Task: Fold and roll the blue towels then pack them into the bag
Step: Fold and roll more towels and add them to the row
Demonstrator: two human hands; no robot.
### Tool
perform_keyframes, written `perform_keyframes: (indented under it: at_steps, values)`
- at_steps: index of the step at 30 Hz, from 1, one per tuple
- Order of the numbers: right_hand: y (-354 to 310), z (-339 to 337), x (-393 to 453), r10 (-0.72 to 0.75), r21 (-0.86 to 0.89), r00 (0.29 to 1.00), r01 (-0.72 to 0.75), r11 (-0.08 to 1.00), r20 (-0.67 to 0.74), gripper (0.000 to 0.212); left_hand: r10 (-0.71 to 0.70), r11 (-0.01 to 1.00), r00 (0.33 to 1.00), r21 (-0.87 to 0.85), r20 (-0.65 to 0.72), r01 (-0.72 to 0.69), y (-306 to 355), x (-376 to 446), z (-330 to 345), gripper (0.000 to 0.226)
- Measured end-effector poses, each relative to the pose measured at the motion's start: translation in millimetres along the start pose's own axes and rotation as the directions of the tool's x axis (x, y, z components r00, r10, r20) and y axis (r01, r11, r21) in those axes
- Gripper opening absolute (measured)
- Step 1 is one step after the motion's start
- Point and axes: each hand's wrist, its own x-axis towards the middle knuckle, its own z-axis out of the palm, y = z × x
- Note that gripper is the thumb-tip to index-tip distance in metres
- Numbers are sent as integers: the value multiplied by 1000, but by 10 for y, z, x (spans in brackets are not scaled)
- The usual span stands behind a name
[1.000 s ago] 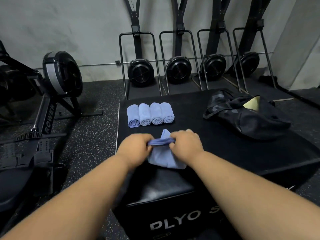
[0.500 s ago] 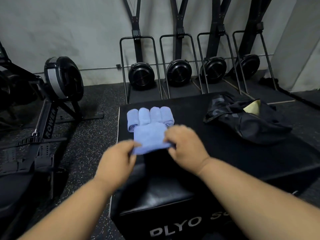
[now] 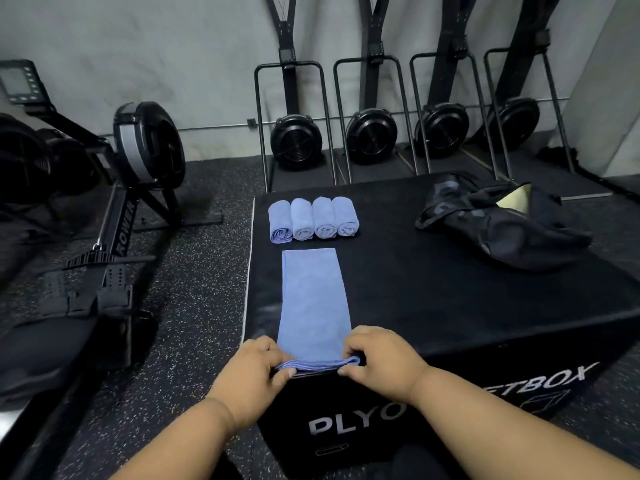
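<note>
A blue towel point(image 3: 313, 303), folded into a long strip, lies flat on top of the black plyo box point(image 3: 433, 289), running away from me. My left hand point(image 3: 258, 374) and my right hand point(image 3: 379, 358) pinch its near end at the box's front edge. Beyond the strip, several rolled blue towels point(image 3: 313, 220) sit side by side in a row. The black bag point(image 3: 498, 226) lies crumpled on the far right of the box top, its mouth showing a pale lining.
A rowing machine point(image 3: 131, 188) stands on the speckled floor to the left. Several black fan-wheel machines point(image 3: 370, 133) lean against the back wall behind the box. The box's left edge drops off just beside the towel.
The towel was bunched between both hands; now it is spread out as a long flat strip on the box, and both hands have pulled back to its near end.
</note>
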Motion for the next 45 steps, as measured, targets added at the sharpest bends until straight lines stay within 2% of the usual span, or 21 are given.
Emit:
perform_keyframes:
  at_steps: [5, 7, 11, 13, 15, 18, 21, 22, 24, 26, 28, 30, 31, 33, 35, 37, 39, 42, 45]
  values:
    - [-21, 22, 39, 142, 131, 990, -144, 981, 18, 29, -87, 985, 994, -146, 61, 95, -101, 73, -21, 35]
    - [-38, 37, 108, 186, 97, 981, -191, 977, 55, 36, -130, 978, 988, -155, 86, 142, -132, 118, -10, 41]
    - [-82, 73, 231, 255, 44, 961, -261, 964, 105, 45, -246, 927, 967, -277, 61, 253, -159, 152, 41, 16]
    - [-84, 87, 264, 299, 51, 949, -305, 951, 99, 48, -282, 898, 959, -342, 37, 278, -145, 151, 67, 13]
    - [-79, 114, 282, 330, 65, 941, -335, 940, 72, 48, -277, 905, 961, -337, -4, 260, -113, 155, 81, 12]
    - [-97, 185, 280, 355, 72, 935, -355, 932, 5, 44, -97, 993, 974, -80, -205, 82, -92, 165, 106, 14]
    - [-105, 225, 260, 367, 139, 922, -350, 926, -121, 34, 207, 972, 956, 159, -208, -175, -87, 163, 172, 21]
    - [-102, 229, 250, 354, 158, 923, -331, 930, -150, 31, 265, 953, 946, 203, -189, -226, -79, 152, 185, 22]
    - [-98, 256, 226, 265, 112, 942, -246, 963, -207, 21, 292, 940, 943, 228, -159, -253, -45, 108, 181, 17]
    - [-95, 297, 197, 85, -16, 945, -95, 995, -317, 9, 286, 941, 946, 233, -151, -248, -34, 71, 159, 16]
    - [-105, 346, 157, -149, -162, 923, 97, 982, -355, 11, 239, 958, 961, 193, -137, -211, -58, 62, 153, 24]
    - [-113, 395, 124, -316, -295, 911, 235, 926, -267, 19, 153, 985, 977, 102, -149, -139, -92, 94, 134, 24]
    - [-118, 400, 111, -340, -338, 912, 253, 907, -229, 22, 103, 994, 985, 51, -136, -97, -83, 116, 108, 21]
    - [-105, 381, 114, -276, -351, 937, 190, 917, -214, 26, 37, 998, 997, -45, -62, -40, -33, 167, 25, 17]
    - [-120, 306, 126, -159, -279, 965, 98, 955, -208, 31, -29, 987, 998, -159, 50, 36, -1, 204, -62, 14]
    - [-131, 248, 155, -101, -244, 984, 64, 968, -144, 37, -97, 949, 983, -283, 153, 138, -41, 233, -124, 13]
    - [-157, 198, 193, -63, -174, 996, 51, 983, -64, 41, -145, 904, 970, -372, 195, 210, -107, 249, -135, 18]
    - [-156, 145, 290, 49, 5, 999, -49, 999, -9, 29, -169, 898, 976, -387, 134, 209, -109, 269, -98, 16]
    - [-155, 98, 445, 113, 26, 988, -117, 993, 108, 27, -57, 987, 996, -154, -63, 47, -46, 229, -77, 9]
